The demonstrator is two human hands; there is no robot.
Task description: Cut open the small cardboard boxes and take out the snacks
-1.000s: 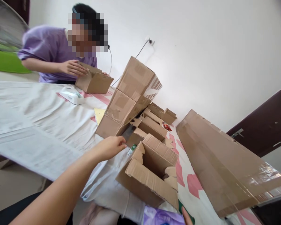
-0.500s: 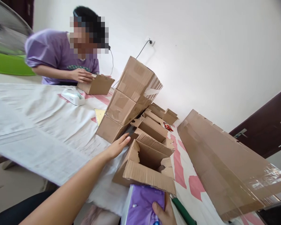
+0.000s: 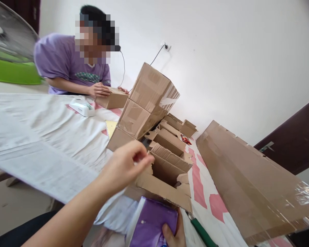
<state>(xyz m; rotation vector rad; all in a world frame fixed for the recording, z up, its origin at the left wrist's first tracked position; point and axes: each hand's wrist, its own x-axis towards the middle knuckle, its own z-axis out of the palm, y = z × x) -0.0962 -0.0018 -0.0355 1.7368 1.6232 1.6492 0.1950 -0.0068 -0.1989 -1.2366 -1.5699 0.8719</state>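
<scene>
My right hand (image 3: 173, 235) grips a purple plastic-wrapped pack (image 3: 154, 223) by its right side, thumb on top, at the near edge of the table. Just beyond the pack stands an open cardboard box (image 3: 159, 187), its flaps raised and torn and its inside dark. My left hand (image 3: 130, 164) hovers over the left rim of that box with its fingers curled toward the thumb. Whatever it may hold is hidden. To the right of the pack lies a tool with a green handle (image 3: 202, 231), its head partly under the box flap.
Closed boxes (image 3: 141, 109) are stacked beyond my left hand, beside more open boxes (image 3: 170, 144). A long taped carton (image 3: 247, 178) borders the right. Across the cloth-covered table (image 3: 54, 137), a person in purple (image 3: 64, 61) handles a box (image 3: 113, 99) near a white tape dispenser (image 3: 82, 106).
My left hand has come back from between the boxes, rising and curling its fingers over the near box. The purple pack has shifted slightly left and tilted. The other person's box flap is now down.
</scene>
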